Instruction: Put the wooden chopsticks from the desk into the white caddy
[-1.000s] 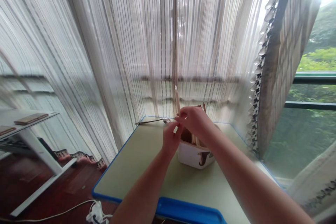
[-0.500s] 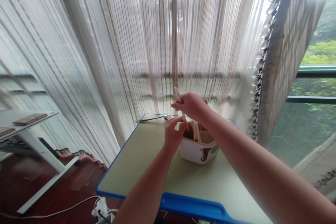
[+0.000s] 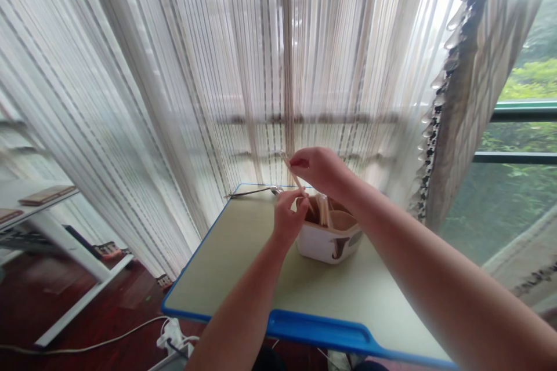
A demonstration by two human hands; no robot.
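A slim pale pair of wrapped disposable chopsticks [image 3: 296,178] slants over the holder, its clear wrapper end pointing up and left. My right hand [image 3: 317,167] pinches the upper part, fingers closed. Lower down, my left hand [image 3: 289,215] grips the same chopsticks between thumb and fingers, at the holder's left rim. Beneath both hands stands a white utensil holder [image 3: 324,244] with a brown inside, divided into compartments and bearing a dark curved print. More wrapped chopsticks [image 3: 323,211] stand upright in it. My right forearm hides part of its right side.
Metal cutlery [image 3: 252,192] lies at the far left edge of the blue-rimmed table [image 3: 226,266]. Sheer curtains [image 3: 209,69] hang just behind. At left is a white desk [image 3: 52,211]; a power strip and cable [image 3: 172,333] lie below.
The chopsticks lean further left than before. My right hand has shifted slightly, its fingers now curled more around the upper part. My left hand stays at the rim.
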